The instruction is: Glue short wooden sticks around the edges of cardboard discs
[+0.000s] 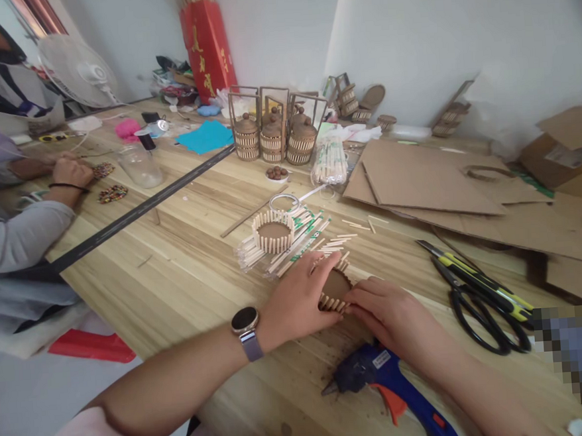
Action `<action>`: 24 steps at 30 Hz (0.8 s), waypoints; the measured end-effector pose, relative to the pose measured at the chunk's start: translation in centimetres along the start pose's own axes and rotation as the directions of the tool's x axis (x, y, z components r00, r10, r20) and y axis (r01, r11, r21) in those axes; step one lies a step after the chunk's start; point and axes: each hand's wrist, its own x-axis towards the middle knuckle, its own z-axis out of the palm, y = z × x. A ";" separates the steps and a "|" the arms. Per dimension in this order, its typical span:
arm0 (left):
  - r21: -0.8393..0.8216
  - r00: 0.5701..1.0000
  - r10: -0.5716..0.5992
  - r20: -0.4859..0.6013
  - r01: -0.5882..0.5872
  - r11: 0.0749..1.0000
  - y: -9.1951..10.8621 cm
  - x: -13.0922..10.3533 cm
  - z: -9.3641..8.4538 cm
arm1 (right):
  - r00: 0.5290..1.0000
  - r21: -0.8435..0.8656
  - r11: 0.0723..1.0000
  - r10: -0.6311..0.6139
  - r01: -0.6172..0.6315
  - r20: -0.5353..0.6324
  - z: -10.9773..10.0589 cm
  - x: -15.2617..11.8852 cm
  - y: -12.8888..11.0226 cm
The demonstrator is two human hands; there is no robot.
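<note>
My left hand (299, 300), with a watch on its wrist, curls around the left side of a round brown cardboard base (336, 289) edged with short upright wooden sticks. At the right rim of that base, the fingers of my right hand (390, 311) are pinched together; whatever lies between the fingertips is too small to name. A similar stick ring (273, 232) rests on packets of wrapped chopsticks (300, 247) just beyond. Cut stick pieces (335, 243) are scattered behind my hands. A blue glue gun (381, 371) lies below my right hand.
Black scissors (477, 318) and a yellow cutter (480, 284) lie at right, before cardboard sheets (432, 175). Small lidded baskets (273, 136) stand at the back, near a bowl of brown beads (277, 174). Another person's hands (71, 172) are at the left beside a jar (140, 167).
</note>
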 end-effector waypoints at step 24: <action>0.034 0.996 -0.068 -0.056 0.070 0.997 1.1 -0.1 1.1 | 0.998 0.041 0.997 0.061 -0.062 0.026 -0.2 0.1 -0.5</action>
